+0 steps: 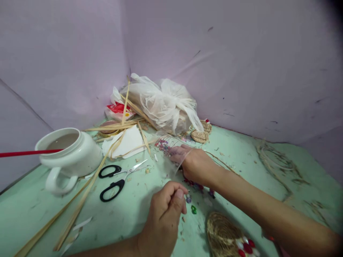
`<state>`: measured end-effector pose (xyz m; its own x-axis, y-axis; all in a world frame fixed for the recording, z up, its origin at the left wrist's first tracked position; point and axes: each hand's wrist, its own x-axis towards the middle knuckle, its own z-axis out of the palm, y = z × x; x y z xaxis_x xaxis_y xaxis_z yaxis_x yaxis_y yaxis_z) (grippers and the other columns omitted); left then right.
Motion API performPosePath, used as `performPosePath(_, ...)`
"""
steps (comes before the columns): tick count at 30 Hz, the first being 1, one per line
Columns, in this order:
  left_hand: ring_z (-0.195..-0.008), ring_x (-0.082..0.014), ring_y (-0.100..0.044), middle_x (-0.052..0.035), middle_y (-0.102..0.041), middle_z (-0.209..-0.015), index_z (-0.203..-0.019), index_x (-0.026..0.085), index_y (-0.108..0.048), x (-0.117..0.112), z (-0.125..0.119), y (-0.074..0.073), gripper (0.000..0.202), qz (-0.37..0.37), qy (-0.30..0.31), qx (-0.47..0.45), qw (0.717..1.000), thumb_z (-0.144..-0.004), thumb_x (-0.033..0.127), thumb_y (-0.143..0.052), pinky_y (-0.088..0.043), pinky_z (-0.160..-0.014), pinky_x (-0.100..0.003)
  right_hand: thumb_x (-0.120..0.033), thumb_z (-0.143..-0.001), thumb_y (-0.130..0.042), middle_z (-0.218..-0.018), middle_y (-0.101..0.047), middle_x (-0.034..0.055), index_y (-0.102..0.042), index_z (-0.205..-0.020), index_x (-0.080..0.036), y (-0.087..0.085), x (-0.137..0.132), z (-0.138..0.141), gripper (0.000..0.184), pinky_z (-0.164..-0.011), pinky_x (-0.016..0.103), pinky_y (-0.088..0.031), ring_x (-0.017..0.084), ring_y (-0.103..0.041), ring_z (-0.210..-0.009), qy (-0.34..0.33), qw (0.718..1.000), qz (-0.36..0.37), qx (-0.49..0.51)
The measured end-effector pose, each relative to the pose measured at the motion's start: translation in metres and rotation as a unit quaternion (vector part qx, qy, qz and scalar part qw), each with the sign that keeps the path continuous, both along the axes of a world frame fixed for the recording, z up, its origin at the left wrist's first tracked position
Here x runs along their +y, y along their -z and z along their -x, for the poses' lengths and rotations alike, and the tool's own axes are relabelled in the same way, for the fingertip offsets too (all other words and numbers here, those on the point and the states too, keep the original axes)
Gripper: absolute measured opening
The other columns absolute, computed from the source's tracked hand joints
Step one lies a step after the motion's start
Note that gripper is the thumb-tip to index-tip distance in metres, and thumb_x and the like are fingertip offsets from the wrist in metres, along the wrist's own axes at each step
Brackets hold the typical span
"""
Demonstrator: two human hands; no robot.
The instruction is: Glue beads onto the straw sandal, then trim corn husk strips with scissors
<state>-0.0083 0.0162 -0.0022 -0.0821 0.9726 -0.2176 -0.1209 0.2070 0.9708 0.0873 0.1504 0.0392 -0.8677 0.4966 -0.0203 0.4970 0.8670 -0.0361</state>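
My right hand (194,164) reaches across, its fingers inside a see-through plastic bag (171,167) and among small red, pink and purple beads (162,144). The bag and blur mostly hide those fingertips. Nearer to me is my left hand (167,210), curled with the thumb against the bent fingers; whatever lies inside it is hidden. Beside its fingertips are a green bead (193,209) and a purple bead (188,200). A woven straw slipper-like piece (223,230) lies at the bottom, decorated with red and white beads.
Black-handled scissors (122,180) lie partly open on the green table (112,221). At left, a white ceramic pot (88,151) has a red stick (29,153) across its mouth. Straw strips (77,207) and a knotted white plastic bag (166,103) are about; coiled fibre (276,160) lies right.
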Motion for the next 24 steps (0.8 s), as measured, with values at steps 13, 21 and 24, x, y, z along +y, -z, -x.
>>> performPosePath(13,-0.046,-0.0066,-0.035,0.0038,-0.046,-0.057,-0.082,0.017,-0.053,0.002,-0.002,0.000,0.026,0.013,-0.010,-0.017,1.000,-0.085,0.042,-0.043,-0.026,-0.044,-0.020,-0.022,-0.087,-0.037,-0.092,-0.064,0.0061,-0.066,-0.094,-0.022,0.005,-0.003,-0.011,0.029,-0.059,0.026,-0.035,0.017,-0.059,-0.075,0.125,0.991,0.001,0.051)
performPosePath(21,-0.046,-0.0067,-0.037,0.0028,-0.049,-0.056,-0.080,0.017,-0.055,0.003,-0.003,-0.004,0.026,0.027,-0.019,0.011,0.999,-0.082,0.042,-0.047,-0.027,-0.044,-0.020,-0.026,-0.085,-0.041,-0.082,-0.063,0.0062,-0.066,-0.092,-0.021,0.011,0.006,0.011,0.027,-0.050,0.027,-0.030,0.018,-0.057,-0.066,0.110,0.992,-0.001,0.055)
performPosePath(24,-0.046,-0.0068,-0.037,0.0030,-0.049,-0.056,-0.081,0.017,-0.055,0.002,-0.003,-0.004,0.025,0.030,-0.016,0.013,0.999,-0.082,0.041,-0.047,-0.028,-0.044,-0.020,-0.027,-0.083,-0.043,-0.078,-0.063,0.0064,-0.068,-0.084,-0.020,0.012,0.008,0.015,0.026,-0.050,0.028,-0.031,0.018,-0.057,-0.065,0.112,0.993,-0.002,0.048)
